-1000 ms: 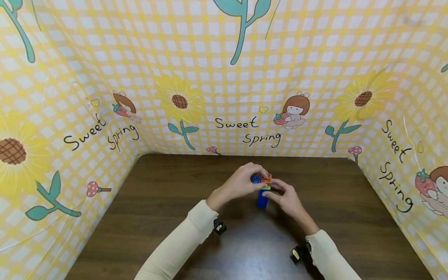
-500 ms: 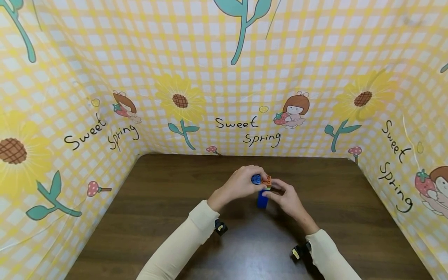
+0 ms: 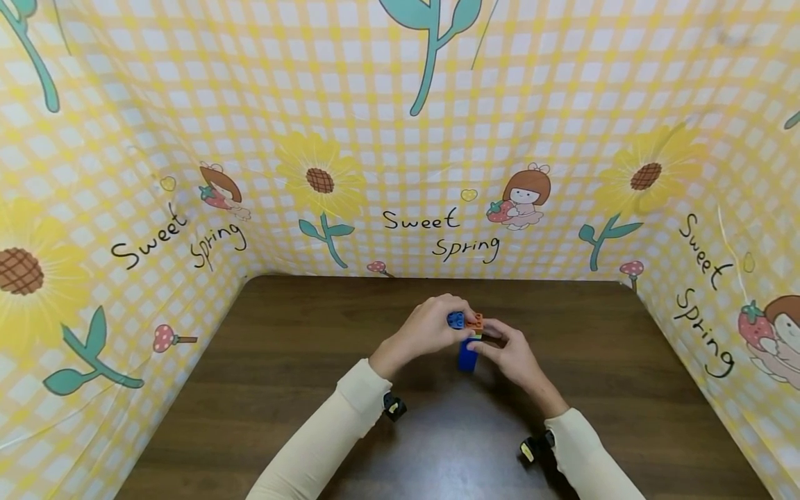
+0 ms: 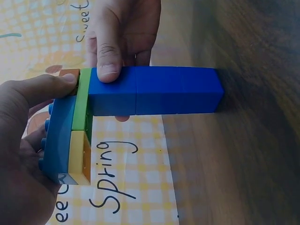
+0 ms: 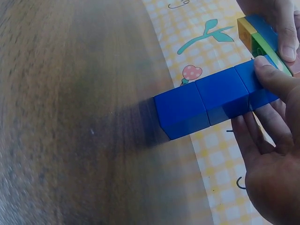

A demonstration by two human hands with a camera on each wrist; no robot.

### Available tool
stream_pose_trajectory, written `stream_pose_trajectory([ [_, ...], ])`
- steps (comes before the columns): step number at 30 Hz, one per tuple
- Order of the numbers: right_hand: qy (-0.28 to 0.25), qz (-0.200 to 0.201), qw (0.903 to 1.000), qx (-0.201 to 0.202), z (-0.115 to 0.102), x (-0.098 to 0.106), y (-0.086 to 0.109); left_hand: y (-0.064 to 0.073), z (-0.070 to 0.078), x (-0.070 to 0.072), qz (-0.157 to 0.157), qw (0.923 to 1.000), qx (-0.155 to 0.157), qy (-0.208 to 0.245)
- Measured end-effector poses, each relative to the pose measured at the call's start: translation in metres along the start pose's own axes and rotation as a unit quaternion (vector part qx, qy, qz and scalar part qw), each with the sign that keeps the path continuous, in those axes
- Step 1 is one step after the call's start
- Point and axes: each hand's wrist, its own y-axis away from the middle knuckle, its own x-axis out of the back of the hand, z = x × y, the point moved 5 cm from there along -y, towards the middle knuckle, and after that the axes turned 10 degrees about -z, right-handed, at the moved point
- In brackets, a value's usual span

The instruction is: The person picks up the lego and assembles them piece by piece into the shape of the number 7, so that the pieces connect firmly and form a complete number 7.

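A tower of toy building bricks stands upright on the table. Its column is three blue bricks [image 4: 157,91], topped by a green piece [image 4: 82,101]. Above the green sit an orange brick [image 3: 476,321] and a blue studded brick [image 4: 61,133], which juts out leftward over a yellow brick [image 4: 79,157]. My left hand [image 3: 434,323] pinches the top bricks, its thumb on the orange one; its fingertips are partly hidden. My right hand [image 3: 515,355] grips the uppermost blue brick of the column, with the thumb [image 5: 272,75] on the near face and fingers behind.
The dark wooden table [image 3: 300,340] is backed and flanked by a yellow checked cloth [image 3: 412,173] with printed flowers and lettering. A small black camera sits on each wrist, the left camera [image 3: 394,407] and the right camera [image 3: 530,450].
My left hand has moved slightly down onto the tower, and the blue studded brick now sits lined up beside the orange one. My right hand has kept its grip on the column.
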Motion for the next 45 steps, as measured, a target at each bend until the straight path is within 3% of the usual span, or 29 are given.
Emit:
stream_pose_trajectory([
  [13, -0.001, 0.003, 1.0000, -0.002, 0.0010, 0.0010, 0.0005, -0.0001, -0.0023, -0.0020, 0.007, 0.9998, 0.011, 0.018],
  [21, 0.005, 0.003, 1.0000, -0.006, 0.0017, 0.0015, 0.0018, 0.0001, -0.0015, -0.0036, 0.011, 0.9990, 0.032, -0.029],
  [35, 0.014, -0.001, 0.9999, -0.005, -0.0023, -0.0023, -0.0043, 0.0043, -0.0048, 0.0007, 0.031, 0.9980, 0.041, -0.036],
  [45, 0.012, 0.005, 0.9999, -0.008, -0.0057, 0.0001, 0.0006, 0.0027, -0.0013, -0.0039, 0.008, 0.9982, 0.043, -0.041],
])
